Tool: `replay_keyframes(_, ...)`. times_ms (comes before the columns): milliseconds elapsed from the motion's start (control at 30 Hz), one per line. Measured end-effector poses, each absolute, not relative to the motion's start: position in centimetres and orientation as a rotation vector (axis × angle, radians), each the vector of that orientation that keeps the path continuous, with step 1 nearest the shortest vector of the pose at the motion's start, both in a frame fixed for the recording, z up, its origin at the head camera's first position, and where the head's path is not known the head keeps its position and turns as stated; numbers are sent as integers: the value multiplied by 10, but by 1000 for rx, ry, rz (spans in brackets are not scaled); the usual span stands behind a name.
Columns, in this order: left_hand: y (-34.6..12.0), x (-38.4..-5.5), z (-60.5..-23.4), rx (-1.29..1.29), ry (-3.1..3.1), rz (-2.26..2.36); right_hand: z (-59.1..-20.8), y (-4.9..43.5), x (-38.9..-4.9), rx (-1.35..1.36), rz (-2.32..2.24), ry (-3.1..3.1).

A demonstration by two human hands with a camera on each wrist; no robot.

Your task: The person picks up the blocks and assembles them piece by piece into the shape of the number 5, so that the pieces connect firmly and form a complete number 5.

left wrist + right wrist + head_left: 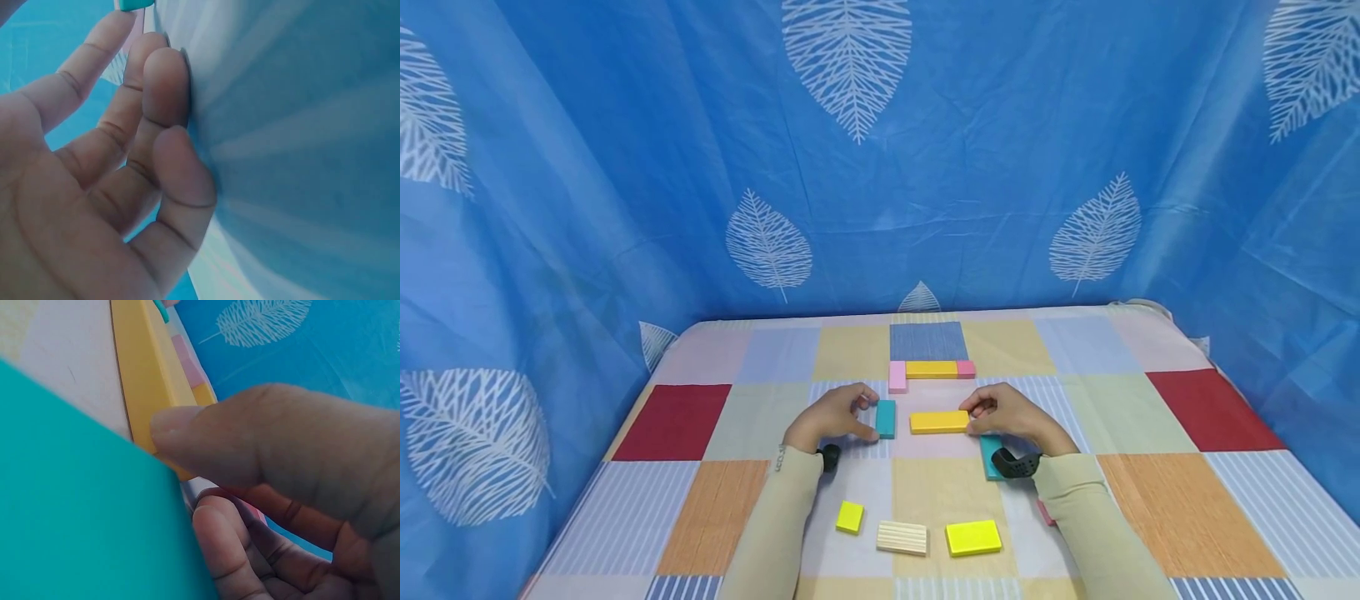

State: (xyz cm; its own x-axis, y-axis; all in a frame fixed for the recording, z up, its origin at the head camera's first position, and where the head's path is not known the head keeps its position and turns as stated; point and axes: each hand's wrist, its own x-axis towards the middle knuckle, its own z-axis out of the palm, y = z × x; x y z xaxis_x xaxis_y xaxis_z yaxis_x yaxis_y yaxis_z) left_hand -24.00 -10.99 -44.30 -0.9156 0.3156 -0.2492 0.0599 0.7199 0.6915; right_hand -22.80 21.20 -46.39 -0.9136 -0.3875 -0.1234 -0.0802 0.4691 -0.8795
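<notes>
On the patchwork cloth, my left hand [838, 414] holds a small teal block [886, 419] by its left side, thumb and index finger toward its two ends. In the left wrist view the index fingertip meets the edge of that teal block [134, 4], while the other fingers curl beside the cloth. My right hand [1009, 412] pinches the right end of an orange-yellow block [938, 422], which lies flat. Its thumb presses on that block [147, 369] in the right wrist view. Another teal block [991, 458] lies under the right wrist, partly hidden; it looms large in the right wrist view.
Behind the hands lie a light pink block [897, 377], an orange-yellow block [931, 369] and a darker pink block [966, 369] in a row. Nearer are a yellow square [850, 517], a ridged wooden block [902, 538] and a bright yellow block [973, 538]. A pink piece [1046, 512] shows beside the right sleeve.
</notes>
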Motion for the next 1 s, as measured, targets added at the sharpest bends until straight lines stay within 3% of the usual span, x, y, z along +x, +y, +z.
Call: replay_keyframes(1000,-95,-250,-442,275,2599,957,-465,212,-229,-360,-1430,2413)
